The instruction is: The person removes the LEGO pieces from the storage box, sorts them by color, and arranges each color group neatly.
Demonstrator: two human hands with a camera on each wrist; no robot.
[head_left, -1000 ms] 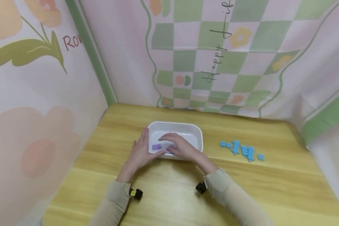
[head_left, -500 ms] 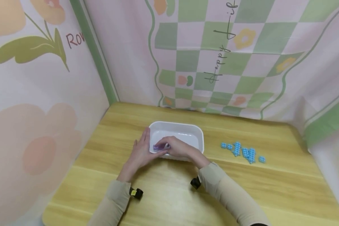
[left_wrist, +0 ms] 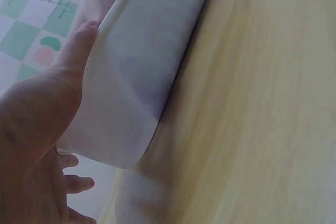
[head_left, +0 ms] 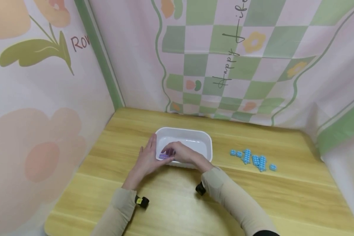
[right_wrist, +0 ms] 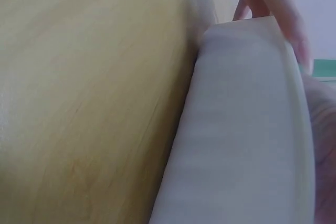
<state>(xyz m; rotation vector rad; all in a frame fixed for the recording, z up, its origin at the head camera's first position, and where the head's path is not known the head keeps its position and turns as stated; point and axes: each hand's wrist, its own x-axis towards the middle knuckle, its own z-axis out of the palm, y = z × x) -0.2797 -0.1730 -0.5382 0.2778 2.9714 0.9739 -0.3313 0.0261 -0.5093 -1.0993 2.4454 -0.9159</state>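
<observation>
A white tray (head_left: 206, 144) with rounded corners stands on the table. Purple studded toy bricks (head_left: 164, 156) lie at its front left inside corner, partly covered by my right hand (head_left: 183, 152). That hand reaches over the front rim with bent fingers, and purple shows beneath and between them. I cannot tell whether they pinch a brick. My left hand (head_left: 147, 160) spans the same corner from outside, fingers fairly straight along the left wall and thumb along the front rim. In the left wrist view the left thumb (left_wrist: 79, 45) lies against the rim.
Several blue studded bricks (head_left: 255, 160) lie scattered on the wooden table (head_left: 171, 203) to the tray's right. A patterned curtain (head_left: 218, 65) hangs behind the table's far edge, and a printed cloth wall (head_left: 53, 131) flanks the left side.
My right hand has shifted left inside the tray, over the purple brick that lay uncovered at the left corner a second ago. The left hand and the tray keep their places.
</observation>
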